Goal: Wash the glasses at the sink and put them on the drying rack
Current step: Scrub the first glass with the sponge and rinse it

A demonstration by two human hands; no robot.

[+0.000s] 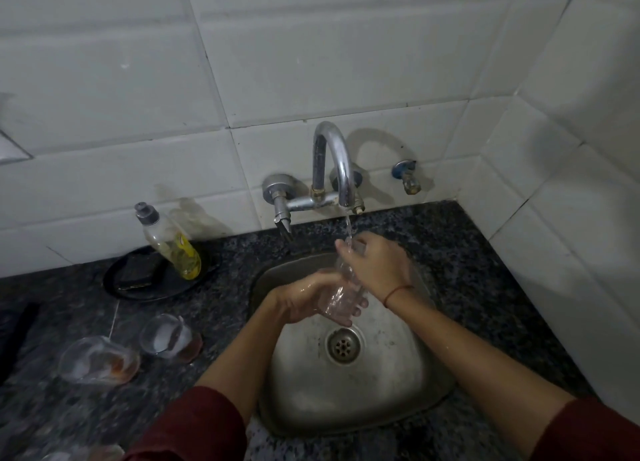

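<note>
A clear drinking glass [341, 292] is held tilted over the steel sink [398, 367], its mouth up under the water running from the curved tap [334, 159]. My left hand [304, 299] wraps the lower part of the glass from the left. My right hand [374, 263] is over the glass's upper part, fingers at its rim in the stream. Two more glasses with brownish dregs stand on the counter to the left, one nearer the sink [169, 336] and one further left [98, 360]. No drying rack is in view.
A dish soap bottle [173, 242] with yellow liquid leans on a black dish [124, 287] holding a dark scrub pad. A small wall valve [407, 176] sits right of the tap. Speckled dark granite counter [485, 287] surrounds the sink; tiled walls close the back and right.
</note>
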